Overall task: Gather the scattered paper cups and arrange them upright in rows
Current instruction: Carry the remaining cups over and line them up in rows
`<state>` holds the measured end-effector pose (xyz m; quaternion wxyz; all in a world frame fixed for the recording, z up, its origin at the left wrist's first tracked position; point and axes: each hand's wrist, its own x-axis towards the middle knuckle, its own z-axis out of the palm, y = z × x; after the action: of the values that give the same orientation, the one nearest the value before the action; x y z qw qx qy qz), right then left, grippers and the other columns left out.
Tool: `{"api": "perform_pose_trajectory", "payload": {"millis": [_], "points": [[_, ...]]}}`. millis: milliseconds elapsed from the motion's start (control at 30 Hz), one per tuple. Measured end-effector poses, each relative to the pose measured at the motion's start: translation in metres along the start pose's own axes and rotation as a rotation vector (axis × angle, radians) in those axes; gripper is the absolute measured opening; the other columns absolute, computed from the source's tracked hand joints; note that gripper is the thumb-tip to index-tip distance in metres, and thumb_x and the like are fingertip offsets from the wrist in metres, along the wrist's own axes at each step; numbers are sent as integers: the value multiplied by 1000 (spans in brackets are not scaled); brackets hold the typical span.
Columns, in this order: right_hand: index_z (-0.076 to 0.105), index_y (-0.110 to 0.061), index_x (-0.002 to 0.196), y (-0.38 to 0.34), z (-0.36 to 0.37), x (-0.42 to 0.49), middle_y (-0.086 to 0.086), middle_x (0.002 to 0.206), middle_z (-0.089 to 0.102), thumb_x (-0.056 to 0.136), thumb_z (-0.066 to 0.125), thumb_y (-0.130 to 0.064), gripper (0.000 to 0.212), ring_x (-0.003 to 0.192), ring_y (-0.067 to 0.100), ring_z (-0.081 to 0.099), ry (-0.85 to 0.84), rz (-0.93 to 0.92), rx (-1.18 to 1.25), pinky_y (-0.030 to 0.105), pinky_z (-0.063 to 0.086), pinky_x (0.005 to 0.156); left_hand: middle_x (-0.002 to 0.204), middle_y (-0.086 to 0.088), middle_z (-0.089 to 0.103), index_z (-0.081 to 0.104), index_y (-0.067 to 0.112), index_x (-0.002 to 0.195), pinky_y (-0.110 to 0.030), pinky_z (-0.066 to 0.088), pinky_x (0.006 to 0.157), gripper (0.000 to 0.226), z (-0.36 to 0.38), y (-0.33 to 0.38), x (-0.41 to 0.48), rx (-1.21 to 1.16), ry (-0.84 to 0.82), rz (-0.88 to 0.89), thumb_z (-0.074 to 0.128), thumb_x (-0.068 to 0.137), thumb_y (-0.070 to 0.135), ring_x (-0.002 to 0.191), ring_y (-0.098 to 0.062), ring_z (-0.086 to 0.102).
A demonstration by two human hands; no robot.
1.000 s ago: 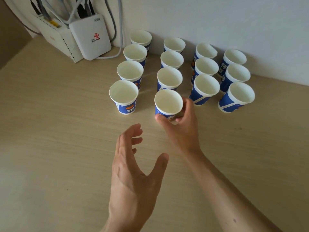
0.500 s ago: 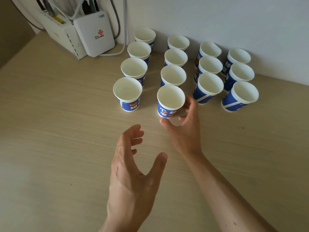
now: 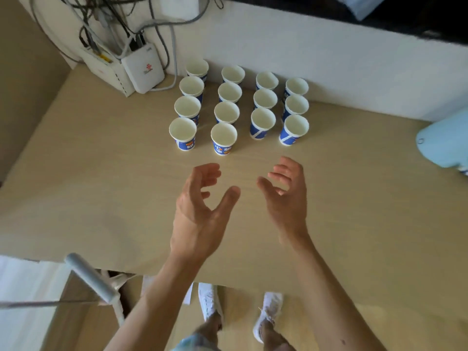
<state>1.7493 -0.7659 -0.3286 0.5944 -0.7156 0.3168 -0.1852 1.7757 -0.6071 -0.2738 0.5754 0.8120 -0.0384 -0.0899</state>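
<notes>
hovering empty: left hand (image 3: 200, 211), right hand (image 3: 286, 198).

Pale wooden table (image 3: 101, 186) against a white wall (image 3: 329, 59).
Two white routers (image 3: 143, 70) with grey cables (image 3: 114, 21) stand far left; a light-blue thing (image 3: 445, 145) lies at the right; a grey bar (image 3: 88, 277) and wooden floor (image 3: 417, 325) show near.

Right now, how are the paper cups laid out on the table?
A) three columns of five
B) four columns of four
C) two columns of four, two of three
C: the two left columns hold four paper cups each, the two right columns three, all upright on the table.
</notes>
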Motion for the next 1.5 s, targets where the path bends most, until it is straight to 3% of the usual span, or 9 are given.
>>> {"api": "perform_pose_trajectory", "payload": {"millis": [133,267,467,700,900,1067,1333,1433,1500], "points": [[57,-28,125,-37,-48,-30,-9,118,65,85,81,-17,48,100,-1,66,-29,27,53,5,45,75,113,14,68,60,24,120,-36,52,94,44,15,43,-34,-27,-80,28,68,79,40,108,-3,63],[60,-29,118,-60,-106,-51,-7,114,67,87,80,-17,40,98,4,68,-14,50,129,13,46,77,112,16,69,61,30,116,-38,54,94,40,38,78,-75,-35,-164,88,68,78,41,108,-3,64],[63,-24,110,-66,-218,-77,-3,107,67,87,78,-8,32,80,-7,67,120,16,238,10,48,70,108,12,71,63,31,109,-39,55,91,33,93,118,-139,-32,-245,191,69,78,37,106,-6,66],[66,-18,108,-43,-354,-107,1,101,71,86,79,-8,27,82,-2,67,227,4,244,10,50,74,106,15,72,64,38,105,-25,51,82,26,193,157,-217,-82,-314,268,68,80,35,104,-5,67],[68,-15,108,-24,-453,-113,5,101,72,86,79,-9,25,84,7,67,333,48,298,10,50,72,105,14,72,65,39,103,-22,51,80,24,274,179,-267,-99,-404,295,69,79,35,102,-3,67],[68,-15,107,-4,-503,-105,7,102,73,87,78,-9,23,88,10,69,388,73,294,14,51,77,104,10,73,64,36,103,-12,52,78,25,337,199,-279,-106,-472,306,68,79,33,103,-6,68],[69,-19,104,28,-586,-42,3,99,74,87,77,-8,22,85,3,69,403,122,237,13,51,76,106,11,72,64,31,106,-25,51,85,27,462,223,-259,-123,-557,281,71,80,33,103,-2,66],[68,-17,102,37,-626,-9,8,98,74,86,76,-3,23,85,12,68,408,157,198,14,51,76,106,13,72,65,27,108,-25,52,86,24,508,230,-243,-106,-574,247,74,88,19,103,-2,66],[67,-16,102,43,-653,12,13,100,73,86,75,0,23,88,17,67,421,169,190,13,51,75,104,18,71,65,27,108,-18,51,82,24,535,237,-233,-94,-570,251,73,88,17,103,0,66]]}}
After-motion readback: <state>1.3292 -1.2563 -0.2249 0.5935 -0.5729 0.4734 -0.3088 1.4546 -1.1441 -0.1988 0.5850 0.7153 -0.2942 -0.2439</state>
